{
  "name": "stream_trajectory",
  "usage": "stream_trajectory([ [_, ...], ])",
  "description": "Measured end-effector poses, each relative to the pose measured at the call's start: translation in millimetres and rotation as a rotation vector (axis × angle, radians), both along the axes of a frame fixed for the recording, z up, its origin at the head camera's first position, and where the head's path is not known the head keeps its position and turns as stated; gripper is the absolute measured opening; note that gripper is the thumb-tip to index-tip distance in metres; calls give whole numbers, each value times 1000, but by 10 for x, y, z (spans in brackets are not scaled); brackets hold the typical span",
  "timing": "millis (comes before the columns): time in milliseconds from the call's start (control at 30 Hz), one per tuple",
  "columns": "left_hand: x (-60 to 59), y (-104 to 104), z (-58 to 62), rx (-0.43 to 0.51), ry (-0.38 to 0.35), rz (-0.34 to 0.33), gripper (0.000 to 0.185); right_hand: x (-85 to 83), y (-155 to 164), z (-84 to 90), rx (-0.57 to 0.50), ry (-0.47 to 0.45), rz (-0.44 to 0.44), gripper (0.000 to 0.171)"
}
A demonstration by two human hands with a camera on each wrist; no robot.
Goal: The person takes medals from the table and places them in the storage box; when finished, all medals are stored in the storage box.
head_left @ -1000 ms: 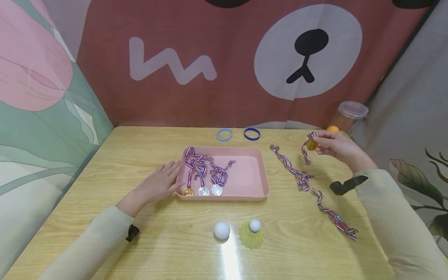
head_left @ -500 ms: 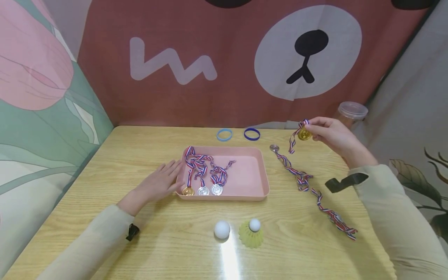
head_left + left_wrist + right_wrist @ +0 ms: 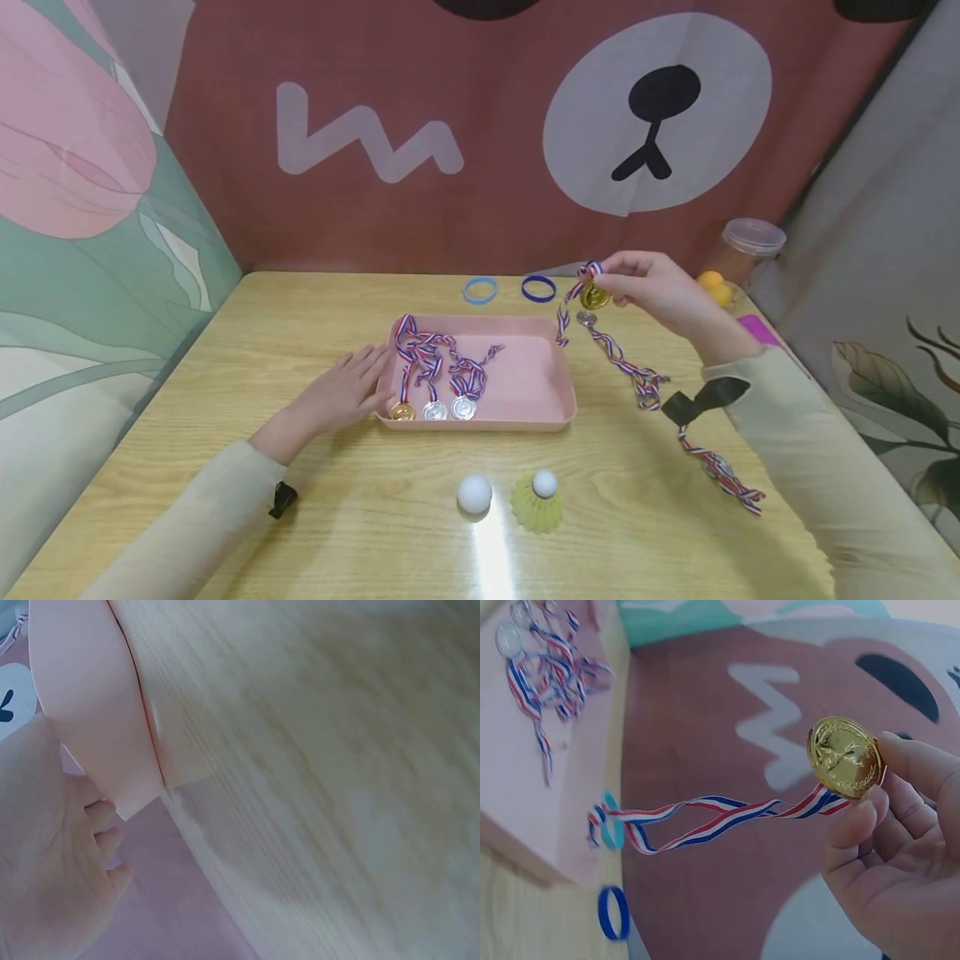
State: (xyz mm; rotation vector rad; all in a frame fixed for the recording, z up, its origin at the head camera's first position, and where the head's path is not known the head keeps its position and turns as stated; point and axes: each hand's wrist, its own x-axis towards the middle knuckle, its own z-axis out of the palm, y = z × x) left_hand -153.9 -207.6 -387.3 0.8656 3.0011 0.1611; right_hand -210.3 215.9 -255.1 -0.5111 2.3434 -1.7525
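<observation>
Gold medal (image 3: pixel 595 295) pinched in right hand (image 3: pixel 660 293), raised over tabletop (image 3: pixel 225 350) by pink tray (image 3: pixel 525 375) right rim. Ribbon (image 3: pixel 564 321) dangling, could snag rim or silver medal (image 3: pixel 587 317) below. Left hand (image 3: pixel 341 396) flat, fingers relaxed against tray.

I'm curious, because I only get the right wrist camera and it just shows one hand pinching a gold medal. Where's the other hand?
Observer: The left hand lies flat on the table, fingertips against the left side of the pink tray.
Operator: What's inside it?
Observer: Three ribboned medals in a row at the front: a tray gold medal and two silver ones.
Operator: Anything else nearby?
Observer: A loose silver medal lies on the table by the tray's far right corner, just below the held gold medal in the head view.
</observation>
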Motion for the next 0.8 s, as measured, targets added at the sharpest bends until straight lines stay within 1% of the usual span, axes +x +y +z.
stream_trajectory([
  [133, -1, 2, 4, 11, 3, -4, 65, -5, -194, -54, 96, 6, 60, 12],
  [233, 2, 3, 5, 12, 5, -5, 65, -34, -329, -131, 123, -7, 122, 16],
  [333, 6, 6, 3, 8, 1, 0, 65, -65, -454, -231, 165, -37, 142, 18],
  [500, 10, 5, -4, 3, 4, 0, 65, -103, -639, -427, 223, -101, 164, 18],
  [667, 5, 3, 0, 6, 5, -4, 65, -96, -764, -674, 282, -117, 221, 16],
  [800, -4, 0, -10, 9, 8, -7, 65, -57, -830, -865, 311, -135, 245, 15],
])
